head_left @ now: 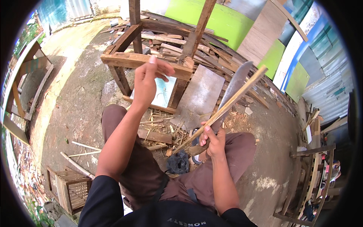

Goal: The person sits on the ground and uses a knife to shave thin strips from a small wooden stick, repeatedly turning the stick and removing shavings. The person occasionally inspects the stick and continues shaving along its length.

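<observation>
Between the bent knees, a crumpled black bag [177,162] lies on the ground, low and out of the way of the arms. Just above it, the right hand [213,142] is closed around both a long knife [237,83] and a thin wood strip [242,94]. The two run nearly side by side, slanting up and away to the right, probably so that one hand can carry both; the strip crosses over part of the blade, and whether the cutting edge touches it I cannot tell. That slant also points the blade away from the body and the other arm. The left hand [149,77] is raised, half open with fingers loosely bent, seemingly holding nothing, which leaves it free. Whether it touches the rail behind it is unclear.

Past the knees, a wood block [155,135] lies among thin shavings, near enough to reach. Beyond stands a wooden frame [126,60], upright on its own legs, with a grey sheet [202,90] flat on the ground beside it. Farther off, scrap wood [211,53] is heaped before green panels [211,19], apparently kept clear of the sitting place.
</observation>
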A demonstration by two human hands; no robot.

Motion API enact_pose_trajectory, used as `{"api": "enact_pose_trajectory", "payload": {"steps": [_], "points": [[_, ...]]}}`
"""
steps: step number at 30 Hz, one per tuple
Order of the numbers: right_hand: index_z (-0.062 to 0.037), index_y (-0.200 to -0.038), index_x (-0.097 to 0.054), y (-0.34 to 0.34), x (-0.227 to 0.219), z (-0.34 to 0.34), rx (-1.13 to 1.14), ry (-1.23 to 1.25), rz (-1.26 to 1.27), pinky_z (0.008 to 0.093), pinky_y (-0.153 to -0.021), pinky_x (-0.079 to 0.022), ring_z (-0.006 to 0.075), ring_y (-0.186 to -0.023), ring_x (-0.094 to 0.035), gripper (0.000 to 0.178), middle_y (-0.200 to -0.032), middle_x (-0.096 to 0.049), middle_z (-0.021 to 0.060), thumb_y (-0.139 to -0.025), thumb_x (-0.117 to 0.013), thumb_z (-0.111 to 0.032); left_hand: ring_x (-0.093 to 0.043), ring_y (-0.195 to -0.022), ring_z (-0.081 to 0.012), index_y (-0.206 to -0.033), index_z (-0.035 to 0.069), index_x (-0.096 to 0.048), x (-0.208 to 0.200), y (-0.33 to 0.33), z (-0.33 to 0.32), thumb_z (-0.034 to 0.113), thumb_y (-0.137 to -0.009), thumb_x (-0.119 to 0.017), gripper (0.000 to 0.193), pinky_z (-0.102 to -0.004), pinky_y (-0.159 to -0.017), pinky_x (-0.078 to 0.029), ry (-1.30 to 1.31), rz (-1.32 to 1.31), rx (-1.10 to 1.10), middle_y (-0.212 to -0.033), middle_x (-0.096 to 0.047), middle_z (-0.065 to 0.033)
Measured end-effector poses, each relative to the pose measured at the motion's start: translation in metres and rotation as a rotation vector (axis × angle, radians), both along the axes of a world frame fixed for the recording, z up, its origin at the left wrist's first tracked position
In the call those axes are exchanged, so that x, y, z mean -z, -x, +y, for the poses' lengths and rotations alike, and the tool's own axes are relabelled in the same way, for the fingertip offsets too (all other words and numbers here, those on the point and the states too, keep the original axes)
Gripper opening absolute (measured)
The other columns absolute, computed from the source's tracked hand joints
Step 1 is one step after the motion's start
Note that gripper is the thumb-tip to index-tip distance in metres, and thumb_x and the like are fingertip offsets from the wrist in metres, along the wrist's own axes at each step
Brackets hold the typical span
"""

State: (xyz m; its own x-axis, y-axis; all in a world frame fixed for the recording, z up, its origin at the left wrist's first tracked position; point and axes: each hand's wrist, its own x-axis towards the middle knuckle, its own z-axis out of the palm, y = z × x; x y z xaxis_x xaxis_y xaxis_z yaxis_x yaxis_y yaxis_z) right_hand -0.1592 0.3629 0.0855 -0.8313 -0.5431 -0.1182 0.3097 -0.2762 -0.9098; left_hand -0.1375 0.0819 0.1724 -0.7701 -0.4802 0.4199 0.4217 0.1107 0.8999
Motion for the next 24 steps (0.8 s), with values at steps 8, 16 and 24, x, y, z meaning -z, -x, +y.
{"api": "enact_pose_trajectory", "payload": {"steps": [8, 16, 24], "points": [[-0.0030, -0.117, -0.060, 0.026, -0.007, 0.034, 0.214, 0.374, -0.016, 0.0285, -0.047, -0.043, 0.0124, -0.054, -0.048, 0.026, -0.074, -0.048, 0.0003, -0.101, -0.063, -0.024, -0.067, -0.102, -0.0333, -0.116, 0.002, -0.069, 0.059, -0.011, 0.068, 0.036, -0.099, -0.062, 0.039, -0.0418, -0.090, -0.052, 0.771, -0.344, 0.537, -0.109, -0.070, -0.0167], [-0.0098, -0.120, -0.057, 0.031, -0.002, 0.043, 0.130, 0.576, -0.093, 0.0251, -0.049, -0.041, 0.0085, -0.057, -0.045, 0.027, -0.082, -0.048, -0.0022, -0.104, -0.057, -0.031, -0.066, -0.086, -0.0381, -0.107, 0.005, -0.072, 0.059, -0.013, 0.075, 0.027, -0.092, -0.073, 0.027, -0.0448, -0.075, -0.050, 0.817, -0.466, 0.599, -0.094, -0.070, -0.0180], [-0.0104, -0.125, -0.055, 0.032, -0.003, 0.038, 0.187, 0.590, -0.133, 0.0246, -0.051, -0.042, 0.0083, -0.059, -0.045, 0.030, -0.083, -0.048, -0.0011, -0.105, -0.055, -0.033, -0.065, -0.073, -0.0342, -0.101, 0.004, -0.072, 0.047, -0.017, 0.073, 0.025, -0.088, -0.077, 0.025, -0.0401, -0.066, -0.049, 0.685, -0.509, 0.523, -0.081, -0.069, -0.0164]]}}
